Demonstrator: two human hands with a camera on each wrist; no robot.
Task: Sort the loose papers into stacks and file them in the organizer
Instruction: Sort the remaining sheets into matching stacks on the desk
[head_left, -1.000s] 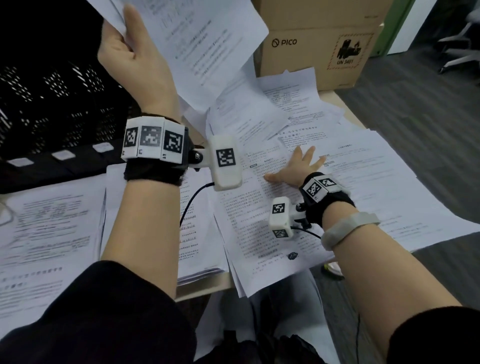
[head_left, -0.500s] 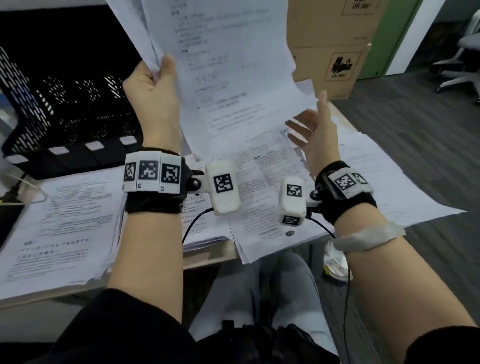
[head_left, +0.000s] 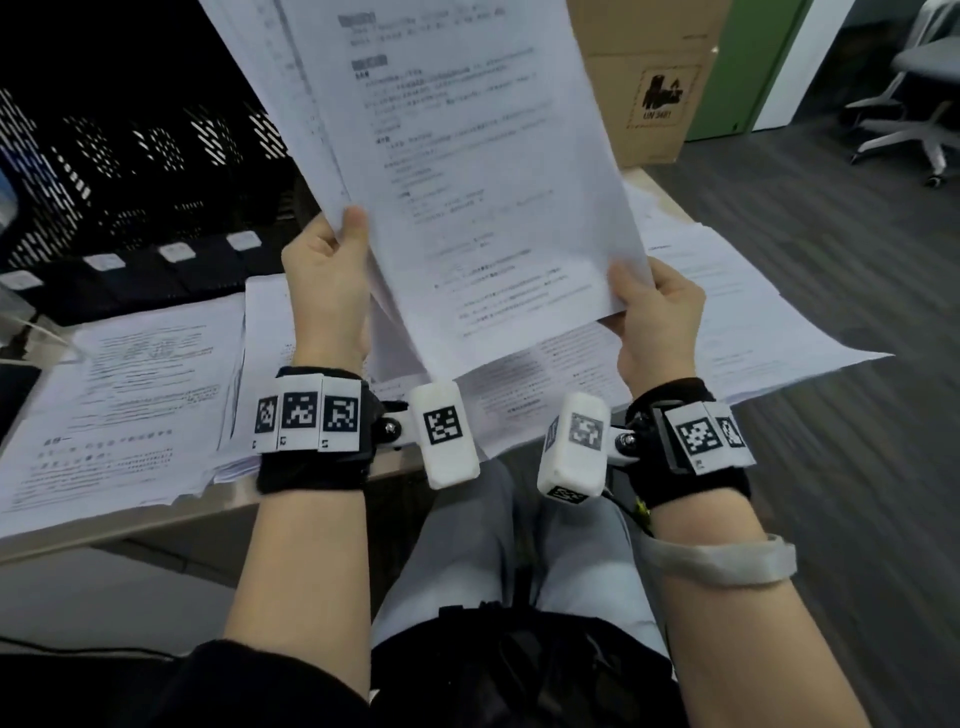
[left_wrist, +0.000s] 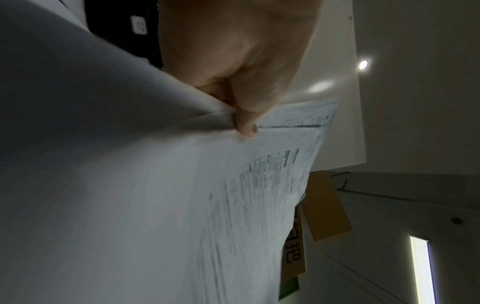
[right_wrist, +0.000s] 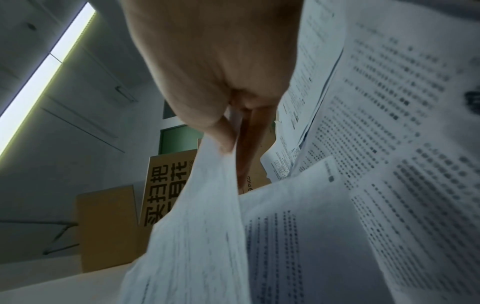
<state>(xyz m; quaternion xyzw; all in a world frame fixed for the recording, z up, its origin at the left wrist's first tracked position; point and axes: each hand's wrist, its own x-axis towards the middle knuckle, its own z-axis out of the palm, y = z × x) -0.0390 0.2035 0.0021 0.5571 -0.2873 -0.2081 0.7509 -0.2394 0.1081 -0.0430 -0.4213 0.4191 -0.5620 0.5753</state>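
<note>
I see black sleeves (head_left: 291, 691) pushed up above bare forearms. Each wrist carries a black strap (head_left: 311, 467) faced with white tiles printed with square black-and-white codes. A white box-shaped camera (head_left: 444, 434) bearing one such code is bolted to each strap on a short jointed bracket. A thin black cable leaves the right camera (head_left: 574, 449). A pale grey band (head_left: 722, 564) circles the right forearm. Light grey trousers (head_left: 467, 545) cover the legs.

You're in an office, pretty clearly. Printed sheets (head_left: 737, 312) are spread all over the surface (head_left: 171, 519) in front of you, with a black mesh organizer (head_left: 130, 171) at the back. Off to your right there's a swivel chair (head_left: 919, 104) on grey plank flooring (head_left: 857, 415), stacked cardboard boxes (head_left: 649, 88), a green panel (head_left: 743, 67), and a strip ceiling light (right_wrist: 44, 72) overhead.
</note>
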